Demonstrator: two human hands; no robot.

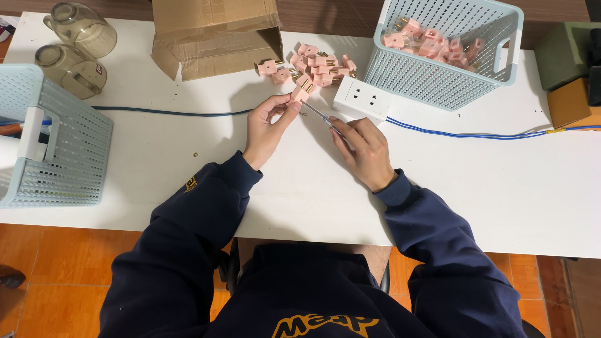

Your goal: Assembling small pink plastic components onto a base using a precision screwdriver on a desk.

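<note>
Above table: left fingers (275, 107) pinch pink plug (301, 93), prongs up-right; right fingers (341, 133) grip screwdriver (322, 119), tip toward plug.

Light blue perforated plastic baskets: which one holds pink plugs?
The light blue perforated plastic basket at the table's far right, tilted beside the white power strip; pink plugs fill it. The left-edge basket shows none.
</note>
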